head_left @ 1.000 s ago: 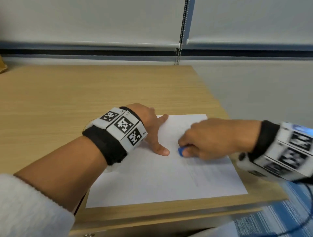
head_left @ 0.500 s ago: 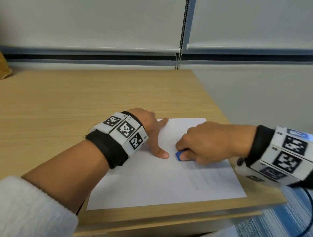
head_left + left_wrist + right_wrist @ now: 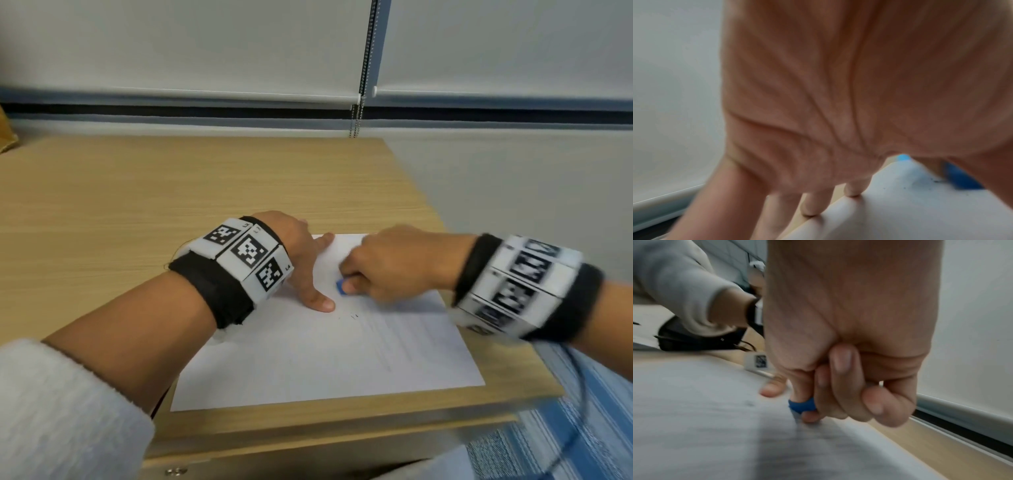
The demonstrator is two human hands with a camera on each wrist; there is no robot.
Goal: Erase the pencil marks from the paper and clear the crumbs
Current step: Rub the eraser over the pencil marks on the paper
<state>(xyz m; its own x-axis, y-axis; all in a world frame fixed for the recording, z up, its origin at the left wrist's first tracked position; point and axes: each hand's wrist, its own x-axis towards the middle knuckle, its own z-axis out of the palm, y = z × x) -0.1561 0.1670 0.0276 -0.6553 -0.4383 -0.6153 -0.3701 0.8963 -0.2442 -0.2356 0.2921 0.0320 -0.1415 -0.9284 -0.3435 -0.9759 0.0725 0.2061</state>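
Eraser on paper, sheet pinned

Right hand [image 3: 390, 263] pinches small blue eraser [image 3: 340, 286] mid-sheet; left hand [image 3: 301, 260], fingers straight, presses thin, likely slide-prone paper [image 3: 308, 363] to worktop [image 3: 171, 192]. Hold it near the rubbing.

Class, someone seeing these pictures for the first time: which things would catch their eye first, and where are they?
The small blue eraser, pinched in the right hand and pressed to the white sheet of paper near the light wooden desk's right edge. Beside it, the left hand presses spread fingers on the sheet; dark crumbs lie just nearer.
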